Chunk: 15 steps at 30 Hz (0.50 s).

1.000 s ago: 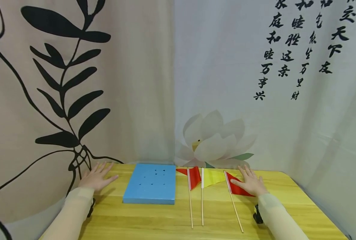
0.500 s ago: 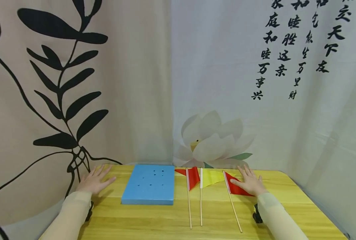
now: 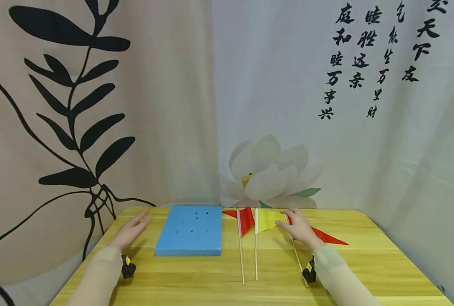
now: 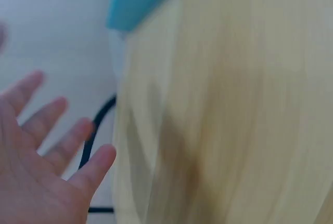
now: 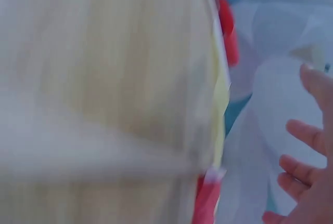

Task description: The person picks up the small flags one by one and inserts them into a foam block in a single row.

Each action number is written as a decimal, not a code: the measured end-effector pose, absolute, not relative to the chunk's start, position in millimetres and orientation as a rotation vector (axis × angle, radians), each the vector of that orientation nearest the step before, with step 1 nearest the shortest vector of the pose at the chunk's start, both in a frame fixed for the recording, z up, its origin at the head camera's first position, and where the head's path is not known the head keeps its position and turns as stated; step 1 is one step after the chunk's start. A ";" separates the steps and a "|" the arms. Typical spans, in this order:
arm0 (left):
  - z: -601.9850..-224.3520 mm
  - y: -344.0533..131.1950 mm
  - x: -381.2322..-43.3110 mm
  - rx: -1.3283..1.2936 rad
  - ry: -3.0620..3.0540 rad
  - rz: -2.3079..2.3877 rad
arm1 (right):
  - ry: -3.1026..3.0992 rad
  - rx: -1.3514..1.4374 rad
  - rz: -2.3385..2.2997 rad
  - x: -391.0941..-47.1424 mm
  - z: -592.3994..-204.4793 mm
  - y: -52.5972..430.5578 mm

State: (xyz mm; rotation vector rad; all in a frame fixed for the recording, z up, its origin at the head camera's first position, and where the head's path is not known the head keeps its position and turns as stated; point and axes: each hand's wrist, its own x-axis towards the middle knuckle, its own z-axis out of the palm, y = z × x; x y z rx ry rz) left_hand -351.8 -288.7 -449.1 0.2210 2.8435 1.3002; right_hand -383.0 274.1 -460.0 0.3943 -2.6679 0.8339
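My left hand (image 3: 130,231) is raised above the table's left side, left of a blue board (image 3: 190,242) with several small holes. In the left wrist view its fingers (image 4: 96,169) are spread and hold nothing. My right hand (image 3: 302,230) hovers over the rightmost red flag (image 3: 329,237), hiding part of its cloth and upper stick. The right wrist view shows that hand (image 5: 315,177) with relaxed, slightly bent fingers and nothing in them. Left of it lie a yellow flag (image 3: 269,220) and another red flag (image 3: 246,222), their thin sticks toward me.
The wooden table (image 3: 196,282) reaches back to a curtain (image 3: 177,106) printed with a dark plant, a pale lotus and black writing. Black wrist cameras are strapped under both sleeves. A red tip (image 3: 229,213) shows behind the left red flag.
My right hand has moved left, from the red cloth toward the top of its stick, uncovering the cloth's pointed end. My left hand has turned onto its side. The view has shifted slightly.
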 end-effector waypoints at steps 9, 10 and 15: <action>-466.3 -274.9 -339.2 0.216 2.574 1.761 | -2.634 0.484 1.164 -369.1 -453.3 215.8; -468.0 -273.9 -338.7 0.221 2.538 1.809 | -2.639 0.496 1.193 -367.8 -453.1 210.9; -471.9 -268.5 -335.8 0.202 2.435 1.926 | -2.655 0.550 1.327 -365.1 -454.1 192.2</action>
